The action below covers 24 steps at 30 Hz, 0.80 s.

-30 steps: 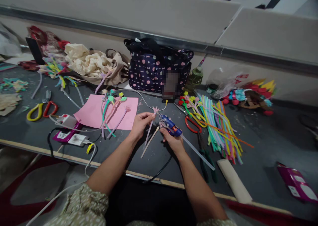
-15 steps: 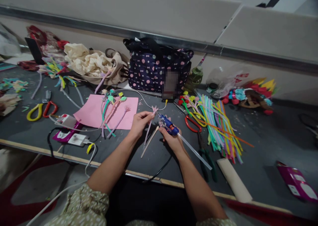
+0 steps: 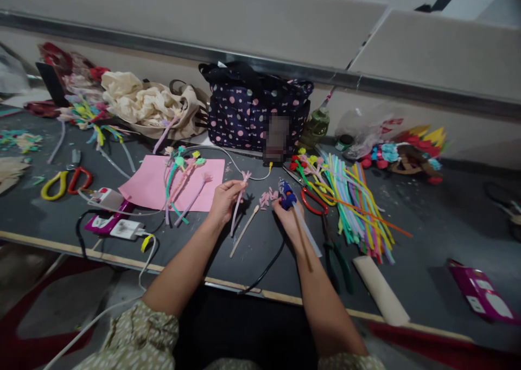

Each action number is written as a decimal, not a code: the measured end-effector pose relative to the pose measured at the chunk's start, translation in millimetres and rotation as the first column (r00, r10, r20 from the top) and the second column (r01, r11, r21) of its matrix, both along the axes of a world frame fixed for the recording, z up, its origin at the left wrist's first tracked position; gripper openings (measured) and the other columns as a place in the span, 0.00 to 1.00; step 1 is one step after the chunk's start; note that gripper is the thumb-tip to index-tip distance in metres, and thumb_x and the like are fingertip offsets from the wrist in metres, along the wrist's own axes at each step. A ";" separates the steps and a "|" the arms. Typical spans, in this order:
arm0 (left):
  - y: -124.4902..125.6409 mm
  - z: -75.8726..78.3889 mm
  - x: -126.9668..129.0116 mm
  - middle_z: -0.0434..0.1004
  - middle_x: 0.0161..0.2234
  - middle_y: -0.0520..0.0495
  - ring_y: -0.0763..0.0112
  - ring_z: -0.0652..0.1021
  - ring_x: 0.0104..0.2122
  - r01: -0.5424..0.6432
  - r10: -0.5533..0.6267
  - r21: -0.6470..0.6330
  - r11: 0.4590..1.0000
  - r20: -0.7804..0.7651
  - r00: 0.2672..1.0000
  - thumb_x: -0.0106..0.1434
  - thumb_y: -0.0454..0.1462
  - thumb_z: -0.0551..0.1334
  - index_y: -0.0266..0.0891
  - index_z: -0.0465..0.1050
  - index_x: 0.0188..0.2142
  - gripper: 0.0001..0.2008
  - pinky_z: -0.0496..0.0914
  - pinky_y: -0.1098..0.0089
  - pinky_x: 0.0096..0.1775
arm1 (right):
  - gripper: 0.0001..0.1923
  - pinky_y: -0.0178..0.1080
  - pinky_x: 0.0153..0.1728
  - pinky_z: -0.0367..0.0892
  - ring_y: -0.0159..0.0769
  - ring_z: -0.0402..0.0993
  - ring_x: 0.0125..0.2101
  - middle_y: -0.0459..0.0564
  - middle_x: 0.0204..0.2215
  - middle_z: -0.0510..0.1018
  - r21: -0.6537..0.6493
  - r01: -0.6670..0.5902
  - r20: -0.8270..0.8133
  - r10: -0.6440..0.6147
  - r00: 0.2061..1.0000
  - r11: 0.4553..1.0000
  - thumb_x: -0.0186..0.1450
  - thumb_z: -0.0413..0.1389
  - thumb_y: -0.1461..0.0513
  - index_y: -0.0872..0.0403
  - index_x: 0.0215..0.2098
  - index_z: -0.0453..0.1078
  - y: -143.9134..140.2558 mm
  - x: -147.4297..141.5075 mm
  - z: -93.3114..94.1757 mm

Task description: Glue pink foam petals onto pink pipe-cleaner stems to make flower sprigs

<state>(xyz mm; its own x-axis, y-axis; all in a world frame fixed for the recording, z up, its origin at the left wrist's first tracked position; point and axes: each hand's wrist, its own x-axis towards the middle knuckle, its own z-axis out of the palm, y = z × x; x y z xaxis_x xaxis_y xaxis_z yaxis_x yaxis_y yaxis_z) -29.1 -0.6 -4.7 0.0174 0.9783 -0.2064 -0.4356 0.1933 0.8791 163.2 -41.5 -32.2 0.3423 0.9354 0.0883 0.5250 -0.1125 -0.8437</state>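
My left hand (image 3: pixel 224 199) pinches a pale pink pipe-cleaner flower (image 3: pixel 239 203) near its top, its stem hanging down over the table. In my right hand (image 3: pixel 290 218) is a blue glue gun (image 3: pixel 287 194), tilted upward, with a long clear glue stick (image 3: pixel 306 230) sticking out of its back end. Small pink pipe-cleaner pieces (image 3: pixel 267 197) lie on the table between my hands. Below them rests a thin wooden stick (image 3: pixel 244 231). Several finished flowers (image 3: pixel 183 169) lie on a pink sheet (image 3: pixel 140 183) left of my left hand.
Coloured pipe cleaners (image 3: pixel 354 202) lie right of my right hand, beside red-handled scissors (image 3: pixel 313 201) and green-handled pliers (image 3: pixel 337 264). A dotted bag (image 3: pixel 240 109) stands at the back. Yellow-and-red-handled scissors (image 3: pixel 65 180) and a purple power strip (image 3: pixel 106 221) are at left.
The glue gun has moved right and away from the flower, turning more upright in my right hand. The pink pieces now show between my hands. My left hand still holds the flower.
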 end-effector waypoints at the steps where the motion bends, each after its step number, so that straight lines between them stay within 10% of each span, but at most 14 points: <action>1: 0.0 0.4 0.1 0.71 0.20 0.53 0.82 0.67 0.17 -0.001 0.001 -0.003 1.000 0.006 1.000 0.45 0.41 0.73 0.34 0.79 0.29 0.14 0.64 0.78 0.21 | 0.11 0.38 0.31 0.65 0.39 0.73 0.28 0.46 0.27 0.77 -0.014 -0.040 0.032 0.040 0.999 0.999 0.58 0.57 0.53 0.51 0.35 0.68 -1.6 -1.8 0.1; 11: 0.1 -5.2 1.0 0.72 0.22 0.52 0.82 0.67 0.18 0.004 -0.004 -0.002 1.000 0.014 1.000 0.45 0.42 0.73 0.35 0.79 0.30 0.15 0.64 0.78 0.21 | 0.24 0.39 0.37 0.65 0.45 0.74 0.42 0.57 0.41 0.78 -0.202 -0.164 0.440 0.239 0.865 0.965 0.65 0.53 0.58 0.57 0.57 0.61 -7.3 -19.9 3.1; 24: -3.5 2.7 3.2 0.71 0.21 0.54 0.84 0.66 0.16 0.010 -0.009 -0.016 1.000 0.007 1.000 0.43 0.42 0.74 0.35 0.79 0.29 0.15 0.63 0.78 0.21 | 0.24 0.39 0.35 0.65 0.46 0.76 0.38 0.56 0.38 0.79 -0.143 -0.162 0.451 0.210 0.868 0.976 0.64 0.52 0.59 0.56 0.58 0.61 -9.1 -21.6 0.6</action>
